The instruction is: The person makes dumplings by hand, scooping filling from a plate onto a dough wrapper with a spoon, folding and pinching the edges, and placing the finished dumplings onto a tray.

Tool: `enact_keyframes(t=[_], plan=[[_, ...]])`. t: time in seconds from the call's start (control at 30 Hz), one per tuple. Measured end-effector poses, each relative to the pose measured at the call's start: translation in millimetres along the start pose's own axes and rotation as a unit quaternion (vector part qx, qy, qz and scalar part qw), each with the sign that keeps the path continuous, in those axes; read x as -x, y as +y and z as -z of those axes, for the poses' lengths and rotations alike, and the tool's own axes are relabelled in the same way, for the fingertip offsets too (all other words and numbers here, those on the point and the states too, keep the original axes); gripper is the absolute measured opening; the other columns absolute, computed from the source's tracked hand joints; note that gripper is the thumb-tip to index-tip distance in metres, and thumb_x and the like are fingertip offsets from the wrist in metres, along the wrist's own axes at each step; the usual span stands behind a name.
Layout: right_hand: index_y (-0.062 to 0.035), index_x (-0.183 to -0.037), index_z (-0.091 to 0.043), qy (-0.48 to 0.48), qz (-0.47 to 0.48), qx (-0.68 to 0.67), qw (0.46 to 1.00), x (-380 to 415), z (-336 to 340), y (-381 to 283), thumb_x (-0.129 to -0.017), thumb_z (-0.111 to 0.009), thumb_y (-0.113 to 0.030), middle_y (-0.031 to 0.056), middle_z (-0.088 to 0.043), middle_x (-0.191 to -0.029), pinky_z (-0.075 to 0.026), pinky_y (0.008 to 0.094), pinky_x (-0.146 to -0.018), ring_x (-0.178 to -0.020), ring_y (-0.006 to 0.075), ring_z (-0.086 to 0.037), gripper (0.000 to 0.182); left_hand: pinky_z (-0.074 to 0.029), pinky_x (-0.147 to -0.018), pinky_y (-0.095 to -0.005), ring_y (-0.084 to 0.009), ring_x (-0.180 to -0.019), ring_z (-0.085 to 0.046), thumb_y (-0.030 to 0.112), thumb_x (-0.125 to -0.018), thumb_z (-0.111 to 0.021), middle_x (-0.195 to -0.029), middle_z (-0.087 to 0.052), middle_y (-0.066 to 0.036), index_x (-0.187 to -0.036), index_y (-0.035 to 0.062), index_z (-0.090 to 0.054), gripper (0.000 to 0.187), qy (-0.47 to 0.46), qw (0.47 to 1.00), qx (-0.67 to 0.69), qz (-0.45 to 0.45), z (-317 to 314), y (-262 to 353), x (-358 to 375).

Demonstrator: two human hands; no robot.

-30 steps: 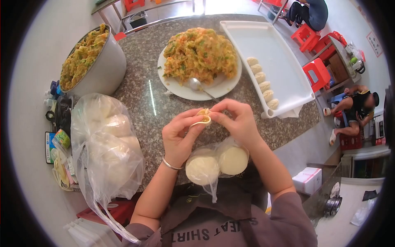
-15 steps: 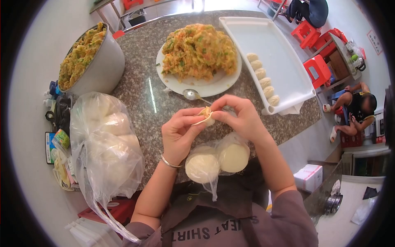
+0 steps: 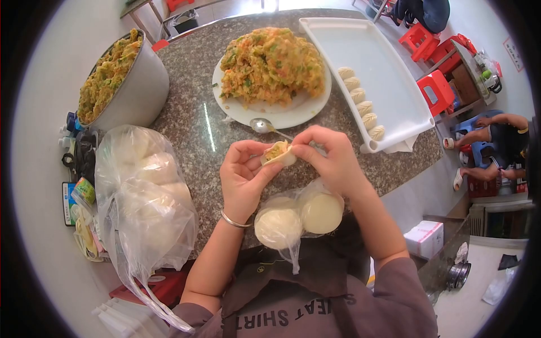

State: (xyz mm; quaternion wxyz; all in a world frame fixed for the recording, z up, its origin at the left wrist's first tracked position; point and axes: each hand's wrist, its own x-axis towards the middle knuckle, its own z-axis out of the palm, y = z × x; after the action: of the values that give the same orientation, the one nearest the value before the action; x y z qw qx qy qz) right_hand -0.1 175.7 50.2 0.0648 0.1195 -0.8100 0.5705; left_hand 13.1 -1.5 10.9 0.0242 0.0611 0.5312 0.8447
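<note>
My left hand (image 3: 246,172) holds a small dough wrapper with filling (image 3: 277,153) between thumb and fingers. My right hand (image 3: 329,155) pinches the wrapper's right edge, and orange-green filling shows in its opening. A metal spoon (image 3: 261,125) lies just beyond, its handle partly behind my right hand. Behind it a white plate (image 3: 248,116) bears a heap of filling (image 3: 273,67). Nearer my body, two stacks of round wrappers (image 3: 321,213) sit in clear plastic. Several pleated dumplings (image 3: 364,108) line the left side of a white tray (image 3: 389,73).
A metal pot of filling (image 3: 138,84) stands at the back left, with a large plastic bag of dough (image 3: 149,197) nearer. Right of the speckled counter (image 3: 186,112) are red stools (image 3: 435,93) and a seated person (image 3: 496,138); another person (image 3: 431,14) is at the top right.
The wrapper in my hands has tilted and opened wider, showing more filling. My left fingers have spread a little. The seated person at the right has shifted.
</note>
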Motion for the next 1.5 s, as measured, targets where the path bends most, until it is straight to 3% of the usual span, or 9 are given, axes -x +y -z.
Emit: enact_keyframes(t=[0.07, 0.27, 0.57, 0.7, 0.77, 1.07, 1.3, 1.37, 1.5], plan=[[-0.0002, -0.085, -0.065, -0.101, -0.066, -0.055, 0.991, -4.4, 8.0, 1.4, -0.081, -0.067, -0.008, 0.0098, -0.064, -0.080, -0.047, 0.0326, -0.074, -0.080, 0.0226, -0.061, 0.010, -0.054, -0.086, -0.0286, -0.0220, -0.102, -0.063, -0.009, -0.079, -0.067, -0.111, -0.059, -0.014, -0.107, -0.0008, -0.047, 0.035, -0.014, 1.000, 0.003, -0.010, 2.4, -1.4, 1.4], [-0.0022, -0.082, -0.064, -0.034, 0.078, 0.054, 0.995, 0.5, -1.2, -0.9, -0.080, -0.067, -0.009, 0.0089, -0.062, -0.078, -0.047, 0.0346, -0.072, -0.078, 0.0248, -0.059, 0.008, -0.053, -0.083, -0.0277, -0.0186, -0.098, -0.063, -0.010, -0.078, -0.067, -0.109, -0.062, -0.015, -0.105, -0.0008, -0.053, 0.031, -0.024, 0.998, -0.016, -0.048, 0.6, -3.8, 4.1], [-0.0018, -0.082, -0.063, -0.034, 0.129, 0.111, 0.985, 2.4, 0.1, -3.3, -0.080, -0.066, -0.009, 0.0087, -0.061, -0.077, -0.046, 0.0369, -0.073, -0.078, 0.0267, -0.058, 0.009, -0.054, -0.081, -0.0275, -0.0195, -0.096, -0.064, -0.008, -0.079, -0.067, -0.107, -0.065, -0.018, -0.094, -0.0035, -0.065, 0.016, -0.006, 0.998, -0.038, -0.043, 3.1, -6.3, 3.1], [-0.0015, -0.082, -0.062, -0.019, 0.089, 0.066, 0.994, 2.0, -0.8, 1.5, -0.079, -0.067, -0.010, 0.0091, -0.060, -0.078, -0.046, 0.0369, -0.073, -0.078, 0.0276, -0.058, 0.010, -0.054, -0.082, -0.0286, -0.0201, -0.097, -0.064, -0.008, -0.079, -0.067, -0.109, -0.065, -0.018, -0.094, -0.0039, -0.066, 0.015, -0.018, 0.999, -0.038, -0.031, 3.6, -4.3, 1.9], [-0.0016, -0.083, -0.062, -0.054, 0.020, 0.019, 0.998, -0.9, 4.9, -1.9, -0.079, -0.067, -0.010, 0.0096, -0.060, -0.078, -0.046, 0.0368, -0.073, -0.078, 0.0282, -0.058, 0.010, -0.053, -0.082, -0.0290, -0.0204, -0.097, -0.063, -0.008, -0.079, -0.067, -0.110, -0.064, -0.018, -0.094, -0.0041, -0.066, 0.015, -0.034, 0.997, -0.046, -0.043, 4.2, -4.2, 1.7], [-0.0018, -0.081, -0.062, -0.006, 0.138, 0.112, 0.984, 4.6, -9.5, 0.6, -0.079, -0.067, -0.010, 0.0094, -0.060, -0.078, -0.045, 0.0373, -0.072, -0.078, 0.0282, -0.057, 0.010, -0.053, -0.082, -0.0282, -0.0190, -0.097, -0.063, -0.008, -0.080, -0.067, -0.104, -0.066, -0.018, -0.094, -0.0033, -0.064, 0.015, 0.018, 1.000, -0.021, -0.011, 6.0, -6.3, 4.6], [-0.0018, -0.082, -0.063, 0.019, 0.106, 0.089, 0.990, 3.4, -6.9, -1.8, -0.079, -0.066, -0.008, 0.0107, -0.060, -0.078, -0.046, 0.0374, -0.073, -0.079, 0.0289, -0.058, 0.008, -0.053, -0.082, -0.0270, -0.0177, -0.096, -0.063, -0.009, -0.080, -0.066, -0.107, -0.064, -0.016, -0.093, -0.0034, -0.065, 0.014, 0.009, 1.000, -0.003, -0.021, 1.1, -2.4, 1.7], [-0.0017, -0.083, -0.062, -0.059, -0.009, 0.010, 0.998, -0.8, 1.1, -6.0, -0.079, -0.066, -0.008, 0.0114, -0.060, -0.078, -0.046, 0.0371, -0.073, -0.080, 0.0294, -0.057, 0.008, -0.053, -0.083, -0.0270, -0.0178, -0.095, -0.063, -0.009, -0.080, -0.066, -0.108, -0.064, -0.016, -0.092, -0.0035, -0.066, 0.013, -0.010, 1.000, -0.020, -0.020, 3.9, -3.7, 2.1], [-0.0018, -0.083, -0.062, -0.055, 0.074, 0.051, 0.994, -3.1, 0.2, -5.6, -0.079, -0.066, -0.008, 0.0111, -0.059, -0.080, -0.046, 0.0367, -0.073, -0.081, 0.0289, -0.057, 0.008, -0.053, -0.082, -0.0267, -0.0175, -0.094, -0.063, -0.010, -0.080, -0.066, -0.104, -0.066, -0.015, -0.091, -0.0035, -0.067, 0.013, -0.027, 0.997, -0.035, -0.059, 4.3, -6.6, 2.4]])
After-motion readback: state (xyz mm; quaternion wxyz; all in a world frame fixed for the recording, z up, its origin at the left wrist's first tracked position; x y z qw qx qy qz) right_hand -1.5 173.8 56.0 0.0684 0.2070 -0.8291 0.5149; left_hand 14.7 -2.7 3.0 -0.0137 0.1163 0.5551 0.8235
